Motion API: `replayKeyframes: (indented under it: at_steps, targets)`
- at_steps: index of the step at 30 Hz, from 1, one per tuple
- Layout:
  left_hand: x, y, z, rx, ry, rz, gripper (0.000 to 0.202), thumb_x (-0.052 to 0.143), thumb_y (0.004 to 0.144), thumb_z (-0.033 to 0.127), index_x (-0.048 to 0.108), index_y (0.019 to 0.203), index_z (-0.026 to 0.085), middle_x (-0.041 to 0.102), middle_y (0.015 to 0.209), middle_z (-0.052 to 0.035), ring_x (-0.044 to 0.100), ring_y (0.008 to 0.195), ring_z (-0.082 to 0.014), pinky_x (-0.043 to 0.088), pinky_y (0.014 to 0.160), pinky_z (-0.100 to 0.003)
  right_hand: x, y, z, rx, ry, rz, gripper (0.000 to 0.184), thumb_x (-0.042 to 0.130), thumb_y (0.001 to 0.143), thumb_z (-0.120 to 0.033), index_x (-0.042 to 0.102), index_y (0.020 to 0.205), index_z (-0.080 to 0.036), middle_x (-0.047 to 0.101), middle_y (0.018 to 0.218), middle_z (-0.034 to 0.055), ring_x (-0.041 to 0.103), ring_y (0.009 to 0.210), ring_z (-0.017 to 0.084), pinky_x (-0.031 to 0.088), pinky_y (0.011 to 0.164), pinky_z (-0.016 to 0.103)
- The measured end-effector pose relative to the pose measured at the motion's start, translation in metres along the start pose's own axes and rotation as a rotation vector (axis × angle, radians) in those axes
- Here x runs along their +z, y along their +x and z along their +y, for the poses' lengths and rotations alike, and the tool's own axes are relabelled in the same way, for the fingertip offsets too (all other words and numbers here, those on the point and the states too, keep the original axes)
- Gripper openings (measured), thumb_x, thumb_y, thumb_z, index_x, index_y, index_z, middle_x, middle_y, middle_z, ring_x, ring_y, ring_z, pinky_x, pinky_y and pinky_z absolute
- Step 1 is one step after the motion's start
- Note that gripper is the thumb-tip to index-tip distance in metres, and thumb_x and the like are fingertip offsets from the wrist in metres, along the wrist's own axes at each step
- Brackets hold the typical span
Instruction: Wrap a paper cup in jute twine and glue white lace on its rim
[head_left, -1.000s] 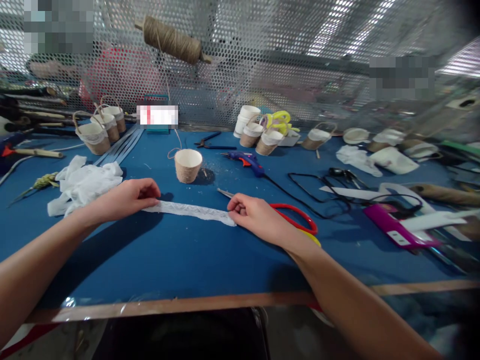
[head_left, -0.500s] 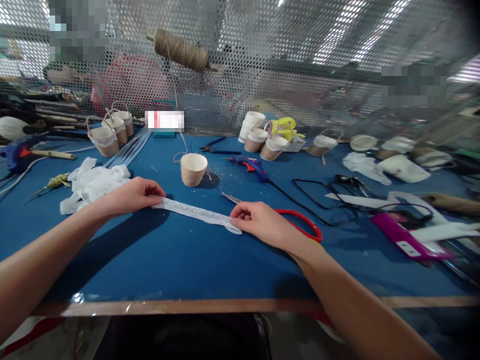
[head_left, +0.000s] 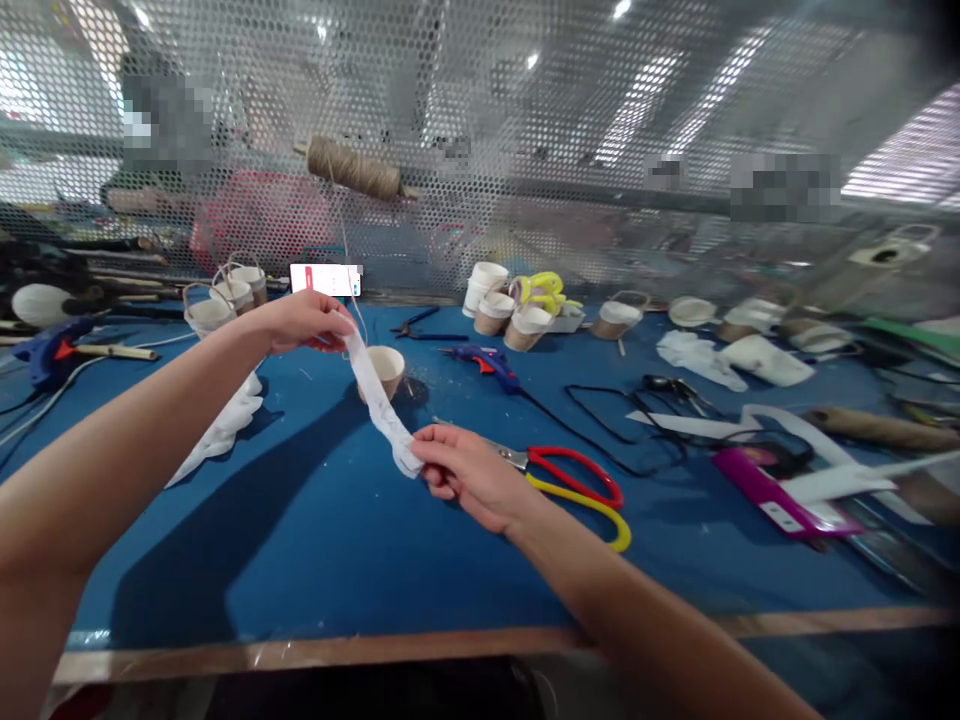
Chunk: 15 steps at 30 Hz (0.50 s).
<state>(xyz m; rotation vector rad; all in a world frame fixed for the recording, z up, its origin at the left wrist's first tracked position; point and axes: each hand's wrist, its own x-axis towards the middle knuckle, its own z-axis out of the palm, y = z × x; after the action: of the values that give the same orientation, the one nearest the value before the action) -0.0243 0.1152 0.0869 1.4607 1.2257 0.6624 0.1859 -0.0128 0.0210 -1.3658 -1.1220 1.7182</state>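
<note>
A strip of white lace ribbon (head_left: 373, 393) is stretched on a slant between my two hands. My left hand (head_left: 311, 322) pinches its upper end, raised over the table. Lower and to the right, my right hand (head_left: 472, 475) grips the other end, where the ribbon bunches up. Behind the strip stands a small twine-wrapped cup (head_left: 388, 372), partly covered by it. Under my left forearm lies a heap of white ribbon (head_left: 234, 420), partly hidden. Scissors (head_left: 574, 480) with one red and one yellow handle lie beside my right hand.
A blue glue gun (head_left: 487, 365) with its black cord lies behind the scissors. Pliers (head_left: 427, 328), small handled cups (head_left: 529, 325) and a phone (head_left: 324, 280) are along the back. A twine spool (head_left: 352, 168) hangs on the mesh. A purple object (head_left: 780, 495) lies at right.
My left hand has lifted its ribbon end up and away, so the strip now slopes steeply. My right hand has shifted slightly left, uncovering more of the scissors. The view has tilted up.
</note>
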Motion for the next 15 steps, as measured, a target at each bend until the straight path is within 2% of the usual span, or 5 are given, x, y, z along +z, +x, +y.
replayKeyframes:
  at_steps: [6,15]
  targets:
    - [0.000,0.029,-0.005,-0.029,-0.038,0.024,0.007,0.065,0.062,0.006,0.063,0.059,0.012,0.062,0.051,-0.0015,0.055,0.049,-0.0095,0.045,0.055,-0.022,0.010,0.006,0.005,-0.008,0.170,0.032,0.016,0.062,0.064,-0.025,0.049,0.069,-0.017,0.046,0.053,-0.0059,0.034,0.044,0.003,0.021,0.040,0.017]
    - [0.013,0.048,-0.034,-0.055,-0.150,0.035,0.009,0.061,0.063,0.005,0.062,0.065,0.013,0.060,0.052,0.0000,0.054,0.048,-0.0099,0.046,0.057,-0.025,0.011,0.010,0.014,0.023,0.248,0.026,0.018,0.067,0.061,-0.023,0.054,0.070,-0.015,0.051,0.056,-0.0042,0.036,0.044,0.003,0.020,0.040,0.018]
